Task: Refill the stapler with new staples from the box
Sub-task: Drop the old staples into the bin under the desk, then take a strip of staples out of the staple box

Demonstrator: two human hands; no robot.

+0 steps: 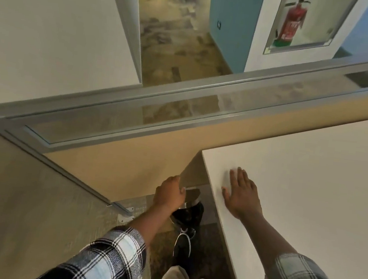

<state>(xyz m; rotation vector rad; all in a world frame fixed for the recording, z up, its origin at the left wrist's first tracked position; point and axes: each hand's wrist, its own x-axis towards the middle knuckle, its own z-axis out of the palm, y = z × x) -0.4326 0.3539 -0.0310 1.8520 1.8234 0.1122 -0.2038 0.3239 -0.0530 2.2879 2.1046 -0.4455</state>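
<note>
The right hand (242,195) lies flat, palm down, on the plain white rectangular surface (310,188), fingers spread and straight, close to that surface's near-left edge; its grip is fully open and has hold of nothing. The left hand (168,193) is lower and to the left of the right one, off the surface, curled with its fingertips at the bottom corner of the tan partition panel with a grey metal frame (130,156). How tightly that grip closes on the panel edge cannot be told, since the fingers wrap out of sight. Both forearms come out of rolled black-and-white plaid sleeves (105,261).

Just below the left grip, between it and the surface's edge, stand black shoes with white trim (183,245) on patterned carpet (161,247), one beige trouser leg beside them. Far beyond both grips, past the glass strip, a red fire extinguisher (292,23) sits in a wall recess.

Neither the stapler nor the box of staples shows anywhere here, so their place cannot be told.
</note>
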